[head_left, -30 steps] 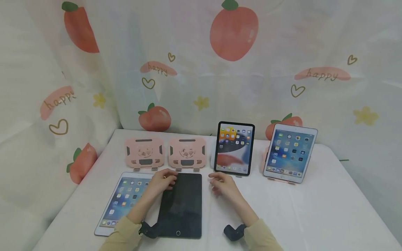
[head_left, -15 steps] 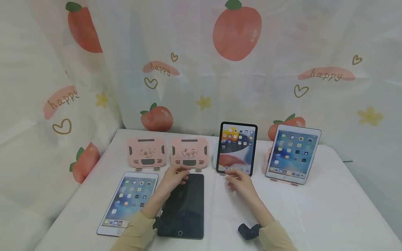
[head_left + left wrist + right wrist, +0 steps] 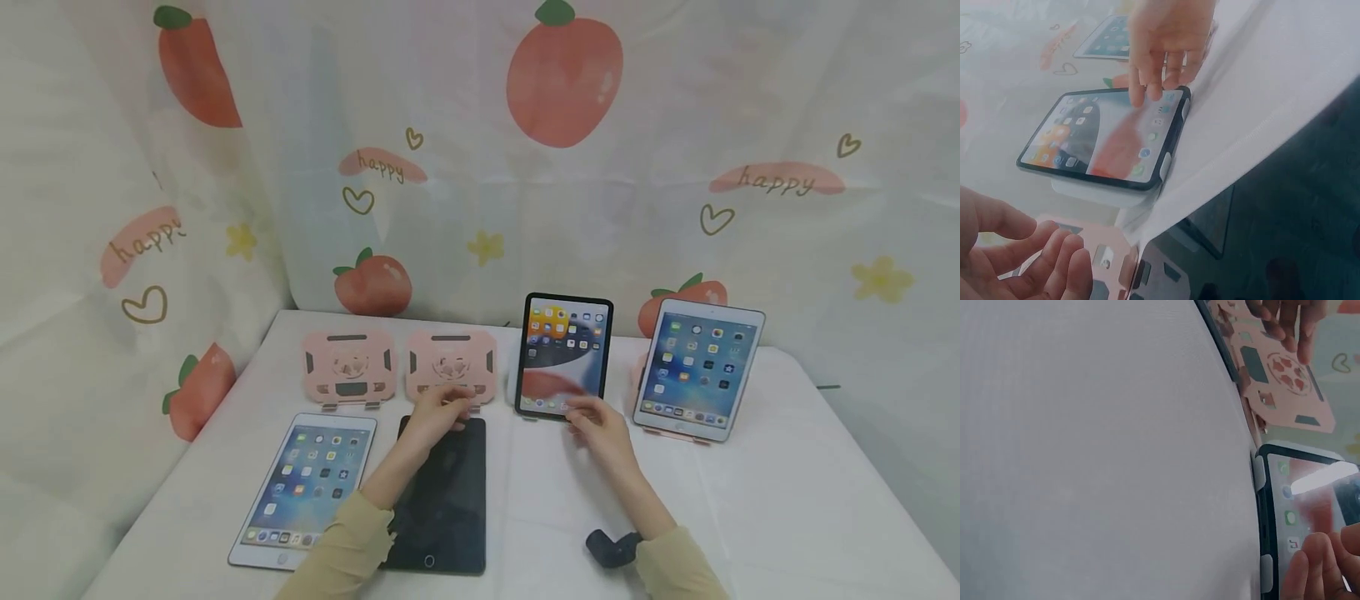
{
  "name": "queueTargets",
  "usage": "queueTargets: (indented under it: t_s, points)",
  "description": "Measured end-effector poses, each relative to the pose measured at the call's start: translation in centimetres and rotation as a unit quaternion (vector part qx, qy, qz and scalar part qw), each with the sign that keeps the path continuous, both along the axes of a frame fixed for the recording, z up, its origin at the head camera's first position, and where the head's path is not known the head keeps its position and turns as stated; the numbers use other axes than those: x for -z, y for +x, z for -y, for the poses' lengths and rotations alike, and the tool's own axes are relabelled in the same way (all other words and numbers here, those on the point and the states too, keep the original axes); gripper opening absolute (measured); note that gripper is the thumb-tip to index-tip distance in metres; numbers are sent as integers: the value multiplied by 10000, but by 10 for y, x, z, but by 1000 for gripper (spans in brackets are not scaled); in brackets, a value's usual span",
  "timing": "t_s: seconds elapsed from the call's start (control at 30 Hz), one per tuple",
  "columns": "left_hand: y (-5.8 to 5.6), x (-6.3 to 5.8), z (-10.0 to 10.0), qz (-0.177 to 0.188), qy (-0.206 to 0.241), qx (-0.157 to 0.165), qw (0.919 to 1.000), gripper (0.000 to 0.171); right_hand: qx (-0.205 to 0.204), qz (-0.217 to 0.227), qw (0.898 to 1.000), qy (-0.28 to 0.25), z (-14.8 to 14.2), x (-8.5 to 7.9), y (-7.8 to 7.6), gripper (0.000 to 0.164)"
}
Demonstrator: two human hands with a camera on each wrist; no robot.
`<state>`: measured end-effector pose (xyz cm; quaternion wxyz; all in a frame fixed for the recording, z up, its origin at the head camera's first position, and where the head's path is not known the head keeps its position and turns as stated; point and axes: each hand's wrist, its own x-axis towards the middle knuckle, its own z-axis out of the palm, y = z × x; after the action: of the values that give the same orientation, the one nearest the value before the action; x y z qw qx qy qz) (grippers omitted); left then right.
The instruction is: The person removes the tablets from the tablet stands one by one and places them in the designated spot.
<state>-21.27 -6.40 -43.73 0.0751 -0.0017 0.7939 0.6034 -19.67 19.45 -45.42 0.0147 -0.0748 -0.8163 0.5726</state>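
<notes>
My left hand [image 3: 438, 414] hovers over the far end of a dark tablet [image 3: 442, 500] lying flat, its fingers loosely bent around nothing. Just beyond it stands a pink tablet stand [image 3: 452, 362]. My right hand [image 3: 602, 429] is in front of the lower right corner of a black-rimmed tablet [image 3: 562, 358] propped upright on a stand. Nothing is in that hand; its relaxed fingers [image 3: 1314, 565] are close to the screen, and whether they touch it I cannot tell. The left wrist view shows both hands, with the black-rimmed tablet [image 3: 1104, 137] between them.
A white tablet [image 3: 307, 483] lies flat at the left, partly behind my left sleeve. Behind it stands another pink stand [image 3: 349, 367]. A second white tablet [image 3: 699, 367] leans on a stand at the right. A printed curtain [image 3: 450, 100] closes off the table's back and left.
Both hands have shifted right. The left came from the dark tablet's left edge to its far end, and the right from beside the black-rimmed tablet to its lower right corner. The tablets stay put.
</notes>
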Motion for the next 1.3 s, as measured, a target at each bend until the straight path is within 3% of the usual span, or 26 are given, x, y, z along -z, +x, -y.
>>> queueTargets:
  t_s: [0.3,0.7,0.97,1.3]
  points:
    - [-7,-4,-15,-6,285,-1,9996,24,130,-281,9993,200,-12,-5,-7,29]
    - [-21,-10,-33,-165,188,-258,9994,18,339,-596,9951,712,-22,-22,-16,32]
    - [-29,-17,-44,-65,218,-295,9993,17,461,-675,9932,831,-26,-36,-21,34]
    - [-41,-26,-54,-438,342,-368,9978,16,607,-719,9921,832,-28,-47,-28,37]
